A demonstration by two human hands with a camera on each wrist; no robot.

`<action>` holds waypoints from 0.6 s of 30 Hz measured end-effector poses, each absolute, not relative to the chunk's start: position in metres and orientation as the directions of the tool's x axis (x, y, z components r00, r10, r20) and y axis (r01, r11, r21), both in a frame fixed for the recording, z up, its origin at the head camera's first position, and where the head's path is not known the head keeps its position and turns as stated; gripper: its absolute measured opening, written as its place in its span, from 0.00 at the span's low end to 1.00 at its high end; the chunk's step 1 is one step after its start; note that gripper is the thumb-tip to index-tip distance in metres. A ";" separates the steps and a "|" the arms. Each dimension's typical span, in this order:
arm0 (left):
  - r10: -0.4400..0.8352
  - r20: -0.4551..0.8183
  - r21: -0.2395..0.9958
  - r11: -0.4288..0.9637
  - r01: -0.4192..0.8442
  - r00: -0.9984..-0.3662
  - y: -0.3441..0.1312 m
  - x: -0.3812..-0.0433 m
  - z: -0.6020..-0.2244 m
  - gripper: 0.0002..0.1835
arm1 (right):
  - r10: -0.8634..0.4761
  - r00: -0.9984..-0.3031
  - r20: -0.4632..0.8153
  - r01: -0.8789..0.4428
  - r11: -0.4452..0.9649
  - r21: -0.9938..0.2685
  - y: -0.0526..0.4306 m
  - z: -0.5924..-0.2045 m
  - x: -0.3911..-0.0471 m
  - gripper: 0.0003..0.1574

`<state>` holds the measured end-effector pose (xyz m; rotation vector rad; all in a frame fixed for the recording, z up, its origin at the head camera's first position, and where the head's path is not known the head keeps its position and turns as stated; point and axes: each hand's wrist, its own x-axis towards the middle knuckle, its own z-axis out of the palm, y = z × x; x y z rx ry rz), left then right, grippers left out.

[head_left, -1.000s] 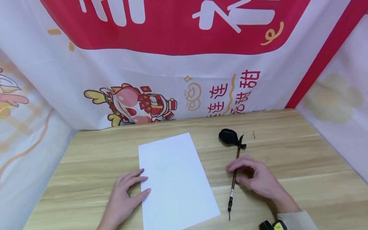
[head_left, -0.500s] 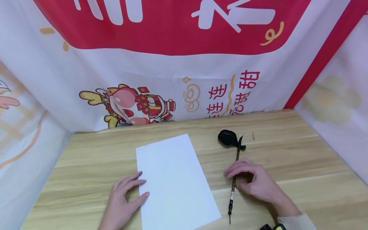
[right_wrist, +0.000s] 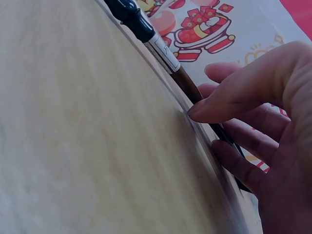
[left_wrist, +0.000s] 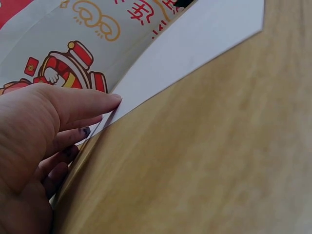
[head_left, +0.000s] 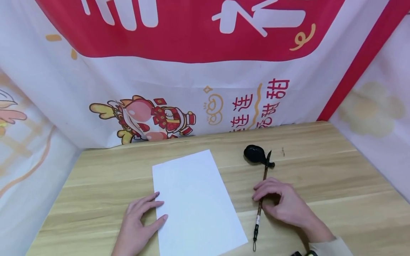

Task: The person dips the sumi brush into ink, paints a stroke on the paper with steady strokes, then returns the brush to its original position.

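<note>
The long brown-handled calligraphy brush (head_left: 261, 201) lies flat on the pale wood-grain table (head_left: 336, 170), in the lower right of centre of the head view. Its long axis runs nearly straight up the frame, tilted slightly right at the top: the black bristle tip rests against the small black ink dish (head_left: 254, 154) above, and the dark butt end with its hanging loop points toward the bottom edge.

The right hand (head_left: 283, 202) is the nearer hand by far; it sits directly over the middle of the handle, coming in from the lower right. The handle passes under its curled fingers (head_left: 264, 186), crosswise to them. In the right wrist view the thumb tip (right_wrist: 200, 109) presses the table just beside the shaft, on the near side, while the other fingers curl down on the far side, so the brush (right_wrist: 168, 63) lies in a narrow gap between thumb and fingers. Whether they already pinch it I cannot tell; the brush appears to lie on the table, not lifted.

The left hand (head_left: 139, 222) lies flat in the lower left, fingers relaxed and spread, their tips on the left edge of the white rectangular sheet of paper (head_left: 195, 202), well apart from the brush. The left wrist view shows 1 fingertip (left_wrist: 109, 100) touching the paper's corner (left_wrist: 195, 48).
</note>
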<state>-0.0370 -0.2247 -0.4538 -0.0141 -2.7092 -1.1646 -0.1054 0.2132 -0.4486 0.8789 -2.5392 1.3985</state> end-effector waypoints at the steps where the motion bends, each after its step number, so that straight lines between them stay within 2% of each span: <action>1: -0.067 0.179 0.717 0.692 0.083 -0.982 -0.225 -0.037 -0.453 0.20 | -0.433 -0.829 0.354 -0.532 0.416 -0.737 0.213 -0.448 -0.105 0.36; 11: -0.074 0.182 0.706 0.704 0.078 -0.980 -0.223 -0.039 -0.454 0.20 | -0.398 -0.861 0.318 -0.490 0.476 -0.730 0.212 -0.444 -0.104 0.35; 18: -0.075 0.180 0.706 0.704 0.075 -0.981 -0.223 -0.037 -0.454 0.20 | -0.366 -0.871 0.328 -0.476 0.467 -0.745 0.212 -0.446 -0.105 0.34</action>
